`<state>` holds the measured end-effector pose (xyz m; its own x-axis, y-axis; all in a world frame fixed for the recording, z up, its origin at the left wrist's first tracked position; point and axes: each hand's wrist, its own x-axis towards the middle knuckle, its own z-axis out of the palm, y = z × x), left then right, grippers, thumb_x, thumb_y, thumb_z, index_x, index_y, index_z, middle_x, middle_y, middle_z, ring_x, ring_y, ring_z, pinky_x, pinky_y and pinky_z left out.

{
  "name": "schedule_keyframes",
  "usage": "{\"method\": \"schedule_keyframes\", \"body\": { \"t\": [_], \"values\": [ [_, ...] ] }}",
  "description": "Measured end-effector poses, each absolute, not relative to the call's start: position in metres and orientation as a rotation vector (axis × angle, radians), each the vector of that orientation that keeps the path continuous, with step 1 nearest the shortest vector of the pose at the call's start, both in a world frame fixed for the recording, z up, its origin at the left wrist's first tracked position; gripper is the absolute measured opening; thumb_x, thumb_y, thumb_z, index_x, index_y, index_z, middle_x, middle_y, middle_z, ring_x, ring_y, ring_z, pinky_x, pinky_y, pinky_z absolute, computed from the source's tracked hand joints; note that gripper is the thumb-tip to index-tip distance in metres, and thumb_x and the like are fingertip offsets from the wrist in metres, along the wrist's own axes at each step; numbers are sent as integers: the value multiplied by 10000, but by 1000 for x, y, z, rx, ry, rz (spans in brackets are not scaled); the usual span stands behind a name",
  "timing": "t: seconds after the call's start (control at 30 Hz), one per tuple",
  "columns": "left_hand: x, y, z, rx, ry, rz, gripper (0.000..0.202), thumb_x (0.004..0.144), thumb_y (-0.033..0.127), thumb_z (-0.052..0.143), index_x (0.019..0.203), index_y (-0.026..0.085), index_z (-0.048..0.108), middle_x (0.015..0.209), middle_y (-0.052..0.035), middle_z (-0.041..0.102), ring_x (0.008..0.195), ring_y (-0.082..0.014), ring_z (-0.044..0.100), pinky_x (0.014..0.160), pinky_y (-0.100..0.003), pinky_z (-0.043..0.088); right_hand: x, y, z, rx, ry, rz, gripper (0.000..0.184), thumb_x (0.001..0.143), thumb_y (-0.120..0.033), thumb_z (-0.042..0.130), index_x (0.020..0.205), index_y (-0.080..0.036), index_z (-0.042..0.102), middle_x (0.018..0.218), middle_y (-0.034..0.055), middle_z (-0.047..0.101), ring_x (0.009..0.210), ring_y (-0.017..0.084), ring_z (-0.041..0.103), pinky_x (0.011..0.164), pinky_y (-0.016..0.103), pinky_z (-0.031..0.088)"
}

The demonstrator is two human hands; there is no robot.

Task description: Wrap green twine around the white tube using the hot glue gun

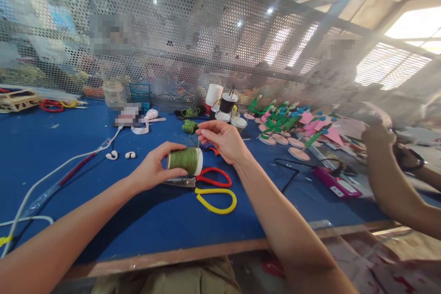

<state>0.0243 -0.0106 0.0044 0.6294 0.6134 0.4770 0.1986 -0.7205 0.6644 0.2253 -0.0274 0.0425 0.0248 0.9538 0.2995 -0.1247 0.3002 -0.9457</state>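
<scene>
My left hand [158, 167] is wrapped round a paper cup [183, 161] wound with green yarn, its white rim turned to the right. Just right of the cup, my right hand [222, 140] pinches a strand of green yarn [199, 141] that runs up from the cup's rim. Behind the pinched fingers lies a small tangle of green yarn [189, 126]. Scissors [215, 178] with one red and one yellow handle lie on the table below my hands, their blades partly hidden under the cup.
White and black cups [227, 102] stand at the back beside more yarn. Several pink-based craft flowers [299, 153] crowd the right, near a purple power strip [337, 183] and a co-worker's arm [386, 170]. Left are a white cable [62, 170], earbuds [112, 155] and ribbon [140, 129]. A perforated metal screen [193, 46] rises behind.
</scene>
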Motion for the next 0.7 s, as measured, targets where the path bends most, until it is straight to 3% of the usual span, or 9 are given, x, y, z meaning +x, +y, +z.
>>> {"method": "schedule_keyframes", "body": {
  "t": [0.23, 0.43, 0.7],
  "values": [
    [24, -15, 8, 2388, 520, 1015, 431, 729, 347, 667, 1092, 173, 516, 1058, -92, 559, 989, -221, 543, 870, -359, 441, 226, -24, 37, -970, -1306, 992, 151, 611, -228, 700, 747, -181, 654, 672, -14, 685, 576, 83, 583, 567, 239, 468],
    [24, -16, 9, 2403, 472, 1056, 428, 743, 357, 658, 1109, 188, 512, 1096, -111, 549, 1046, -235, 528, 904, -394, 435, 225, -25, 35, -1002, -1342, 963, 122, 631, -207, 683, 748, -186, 657, 688, -13, 690, 705, 119, 640, 707, 276, 476],
    [23, -18, 9, 2406, 483, 1044, 414, 740, 359, 661, 1098, 200, 527, 1117, -119, 549, 1052, -248, 540, 894, -414, 449, 223, -28, 31, -1046, -1310, 1046, 122, 625, -217, 688, 738, -182, 657, 689, -8, 698, 731, 138, 658, 793, 317, 474]
  ]
}}
